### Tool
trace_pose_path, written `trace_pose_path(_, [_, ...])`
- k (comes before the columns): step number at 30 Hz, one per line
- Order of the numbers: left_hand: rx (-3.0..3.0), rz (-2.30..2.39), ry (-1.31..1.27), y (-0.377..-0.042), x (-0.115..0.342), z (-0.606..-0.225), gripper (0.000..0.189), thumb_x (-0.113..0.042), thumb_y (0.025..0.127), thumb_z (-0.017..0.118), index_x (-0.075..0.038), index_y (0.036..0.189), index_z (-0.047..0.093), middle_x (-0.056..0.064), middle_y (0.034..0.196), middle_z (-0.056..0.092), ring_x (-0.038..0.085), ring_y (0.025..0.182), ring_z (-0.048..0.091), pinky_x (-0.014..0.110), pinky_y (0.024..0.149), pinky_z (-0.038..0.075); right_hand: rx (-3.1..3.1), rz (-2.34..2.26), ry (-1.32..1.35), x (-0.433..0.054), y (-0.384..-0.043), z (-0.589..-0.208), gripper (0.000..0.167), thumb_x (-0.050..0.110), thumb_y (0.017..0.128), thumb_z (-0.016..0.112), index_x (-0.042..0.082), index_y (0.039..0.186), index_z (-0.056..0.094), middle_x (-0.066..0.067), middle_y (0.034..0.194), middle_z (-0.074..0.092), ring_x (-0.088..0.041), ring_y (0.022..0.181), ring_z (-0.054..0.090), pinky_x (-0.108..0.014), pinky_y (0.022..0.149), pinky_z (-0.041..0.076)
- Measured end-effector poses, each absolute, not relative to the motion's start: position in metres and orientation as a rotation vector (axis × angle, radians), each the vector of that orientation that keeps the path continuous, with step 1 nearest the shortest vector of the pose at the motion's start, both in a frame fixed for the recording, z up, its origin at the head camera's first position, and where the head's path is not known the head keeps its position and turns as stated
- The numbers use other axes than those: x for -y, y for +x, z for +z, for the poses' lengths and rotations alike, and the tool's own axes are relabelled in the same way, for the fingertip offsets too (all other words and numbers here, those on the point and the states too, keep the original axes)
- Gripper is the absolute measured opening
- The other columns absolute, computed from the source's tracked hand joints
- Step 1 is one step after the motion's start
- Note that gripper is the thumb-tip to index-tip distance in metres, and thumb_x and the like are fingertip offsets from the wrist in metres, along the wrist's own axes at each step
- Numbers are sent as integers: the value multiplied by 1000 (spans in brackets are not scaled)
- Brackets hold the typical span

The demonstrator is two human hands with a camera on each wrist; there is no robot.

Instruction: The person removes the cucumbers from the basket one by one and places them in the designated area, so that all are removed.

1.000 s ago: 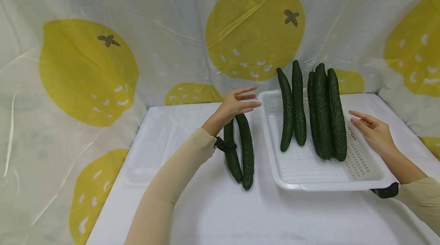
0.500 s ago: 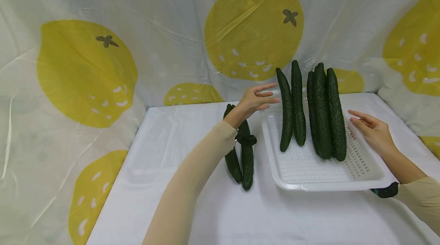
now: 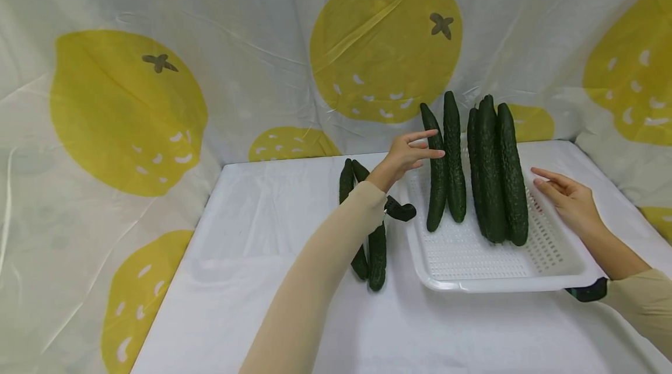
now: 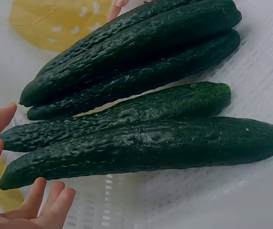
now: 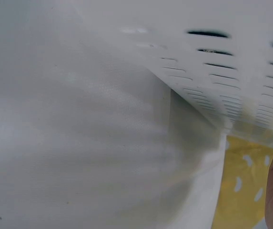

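Several dark green cucumbers stand propped in a white plastic basket, two on the left and a cluster on the right. My left hand is over the basket's left rim, with parted fingers by the upper part of the leftmost cucumber. In the left wrist view, the thumb and fingers lie around the narrow ends of that cucumber and its neighbour, not closed on them. My right hand is beside the basket's right rim, its fingers relaxed; whether it touches the rim I cannot tell.
Two more cucumbers lie on the white-covered table, left of the basket and partly behind my left forearm. A curtain printed with yellow lemons hangs behind the table.
My left hand has moved right, from left of the basket across its left rim to the leftmost cucumber. The right hand and the basket have stayed where they were.
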State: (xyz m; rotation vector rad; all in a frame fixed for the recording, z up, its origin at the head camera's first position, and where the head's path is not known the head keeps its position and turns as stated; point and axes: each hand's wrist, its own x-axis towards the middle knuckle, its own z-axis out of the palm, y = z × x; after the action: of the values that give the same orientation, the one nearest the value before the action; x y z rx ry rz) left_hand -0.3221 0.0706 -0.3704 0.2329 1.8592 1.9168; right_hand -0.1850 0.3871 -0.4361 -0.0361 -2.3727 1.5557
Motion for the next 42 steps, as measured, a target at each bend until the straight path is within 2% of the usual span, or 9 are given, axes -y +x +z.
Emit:
trace_pose_path(12, [-1908,1932,101,-325,-87,-376,48,-9,80,86,-28,123,74,7,147,51,18,132,51,46,102,48,2367,1572,-42,-387,-186,-437,35,18,101,63,26,134,67,25,76,63,3,83,45,-11,70,33])
trace_pose_path(19, [-1911,1932,37,-326,-95,-384,49,-4,81,84,-28,123,74,11,150,47,34,130,52,40,92,55,2365,1584,-37,-387,-187,-439,35,19,101,63,26,134,67,26,77,64,5,85,45,-11,72,32])
trace_pose_path(23, [-1905,1945,43,-326,-98,-388,51,1,81,82,-27,124,73,14,151,45,38,128,53,43,89,56,2368,1581,-39,-388,-187,-440,35,19,101,63,26,134,67,25,77,64,4,85,45,-12,71,32])
trace_pose_path(30, [-1992,1972,111,-325,-102,-391,51,3,82,81,-25,123,74,17,142,54,27,120,60,45,80,60,2370,1550,-43,-388,-187,-436,35,18,100,63,26,134,67,25,76,63,3,83,44,-12,70,32])
trace_pose_path(36, [-2057,1978,136,-323,-104,-394,55,8,79,81,-24,123,74,14,140,55,25,122,58,43,76,60,2361,1569,-54,-388,-187,-437,35,18,101,63,26,134,67,25,77,62,4,86,44,-10,72,32])
trace_pose_path(42, [-2118,1979,108,-321,-106,-396,55,9,79,80,-25,122,75,10,138,56,25,127,54,41,73,61,2338,1578,-31,-388,-187,-438,33,15,100,64,25,131,69,22,76,63,3,81,46,-10,68,35])
